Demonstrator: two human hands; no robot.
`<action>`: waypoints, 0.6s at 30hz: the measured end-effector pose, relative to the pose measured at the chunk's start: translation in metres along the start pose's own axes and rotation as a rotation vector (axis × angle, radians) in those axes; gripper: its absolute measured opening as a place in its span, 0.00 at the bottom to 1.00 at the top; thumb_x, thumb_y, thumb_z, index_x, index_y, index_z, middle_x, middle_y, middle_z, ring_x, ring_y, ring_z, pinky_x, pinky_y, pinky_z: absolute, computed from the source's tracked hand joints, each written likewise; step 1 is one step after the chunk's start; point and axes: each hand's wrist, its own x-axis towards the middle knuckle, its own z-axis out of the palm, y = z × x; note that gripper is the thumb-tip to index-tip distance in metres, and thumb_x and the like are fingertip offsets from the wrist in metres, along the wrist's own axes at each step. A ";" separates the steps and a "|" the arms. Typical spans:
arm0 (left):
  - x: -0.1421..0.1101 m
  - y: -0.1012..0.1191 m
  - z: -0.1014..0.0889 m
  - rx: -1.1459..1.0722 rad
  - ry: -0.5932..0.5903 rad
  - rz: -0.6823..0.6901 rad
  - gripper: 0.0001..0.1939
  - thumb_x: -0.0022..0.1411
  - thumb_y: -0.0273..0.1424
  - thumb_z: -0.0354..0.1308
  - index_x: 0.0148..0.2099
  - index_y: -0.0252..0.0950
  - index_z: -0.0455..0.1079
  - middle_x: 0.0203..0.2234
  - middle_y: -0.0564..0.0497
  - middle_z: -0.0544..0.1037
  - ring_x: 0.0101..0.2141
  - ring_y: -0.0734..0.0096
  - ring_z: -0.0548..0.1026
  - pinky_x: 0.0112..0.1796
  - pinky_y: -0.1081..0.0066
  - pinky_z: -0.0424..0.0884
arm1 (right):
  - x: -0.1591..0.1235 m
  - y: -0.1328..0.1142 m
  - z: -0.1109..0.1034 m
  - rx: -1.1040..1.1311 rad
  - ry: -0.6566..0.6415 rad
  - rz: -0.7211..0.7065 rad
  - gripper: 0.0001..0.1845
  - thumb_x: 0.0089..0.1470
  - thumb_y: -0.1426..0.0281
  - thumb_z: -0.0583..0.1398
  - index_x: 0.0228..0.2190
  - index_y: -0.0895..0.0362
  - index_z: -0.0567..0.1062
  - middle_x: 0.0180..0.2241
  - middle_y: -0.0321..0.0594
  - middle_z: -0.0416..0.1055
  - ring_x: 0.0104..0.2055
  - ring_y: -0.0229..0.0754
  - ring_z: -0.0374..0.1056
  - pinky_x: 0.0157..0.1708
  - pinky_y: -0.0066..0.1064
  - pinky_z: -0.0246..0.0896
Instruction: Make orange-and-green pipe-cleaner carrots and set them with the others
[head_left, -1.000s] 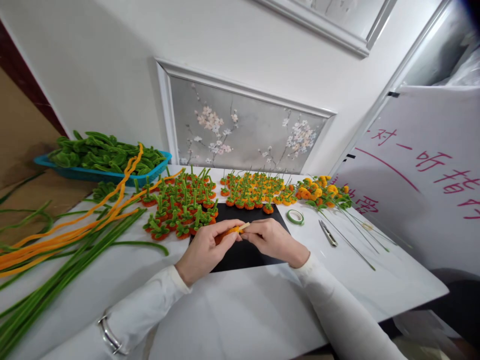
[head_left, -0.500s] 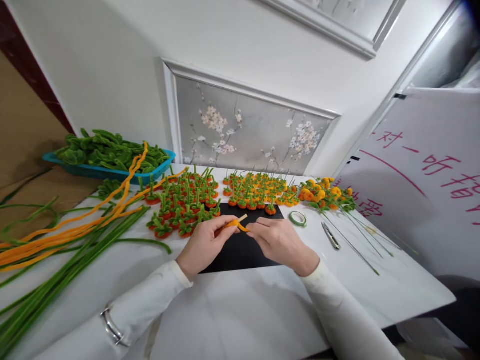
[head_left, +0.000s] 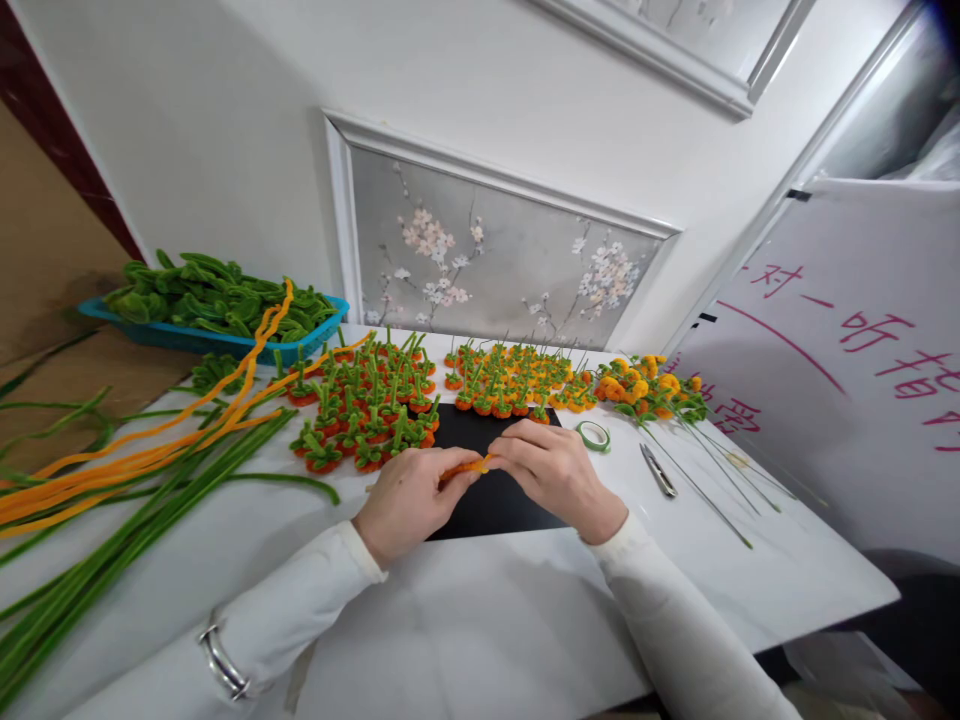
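My left hand (head_left: 411,502) is closed on an orange pipe cleaner (head_left: 471,468), which shows between thumb and fingers. My right hand (head_left: 556,478) pinches its right-hand end, so the fingertips of both hands nearly meet. Most of the pipe cleaner is hidden by the fingers. Both hands are just above a black mat (head_left: 491,512). Behind them stand several small orange pumpkin-like pieces with green stems (head_left: 379,400), and to their right are yellow-orange ones with green tops (head_left: 517,372).
Long green pipe cleaners (head_left: 169,505) and loose orange ones (head_left: 202,440) lie at the left. A blue tray (head_left: 255,348) holds green leaf shapes. On the right are a roll of green tape (head_left: 593,436), thread snips (head_left: 658,470) and yellow flowers on thin stems (head_left: 652,388).
The pale stick tip that showed between my hands is no longer visible there. My right fingers have moved slightly left, closer to my left hand, and the pipe cleaner now lies straighter.
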 end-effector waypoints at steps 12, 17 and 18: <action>-0.003 0.001 0.004 -0.155 0.037 0.031 0.09 0.59 0.33 0.55 0.41 0.43 0.73 0.27 0.55 0.81 0.27 0.69 0.77 0.28 0.75 0.68 | 0.001 0.012 0.009 0.354 -0.207 0.341 0.16 0.57 0.61 0.57 0.24 0.58 0.75 0.21 0.33 0.68 0.23 0.32 0.60 0.24 0.24 0.51; -0.002 -0.002 0.008 -0.292 0.060 -0.012 0.13 0.60 0.32 0.54 0.47 0.40 0.72 0.36 0.51 0.82 0.33 0.67 0.79 0.34 0.73 0.73 | 0.000 0.011 0.005 0.423 -0.331 0.342 0.18 0.61 0.66 0.53 0.21 0.59 0.70 0.17 0.29 0.60 0.20 0.30 0.52 0.21 0.23 0.45; -0.001 -0.004 0.008 -0.323 0.071 -0.022 0.13 0.61 0.32 0.54 0.48 0.39 0.72 0.38 0.50 0.81 0.35 0.67 0.79 0.36 0.73 0.73 | 0.001 0.010 0.005 0.431 -0.345 0.312 0.17 0.61 0.67 0.53 0.22 0.59 0.70 0.18 0.30 0.62 0.20 0.30 0.53 0.22 0.23 0.46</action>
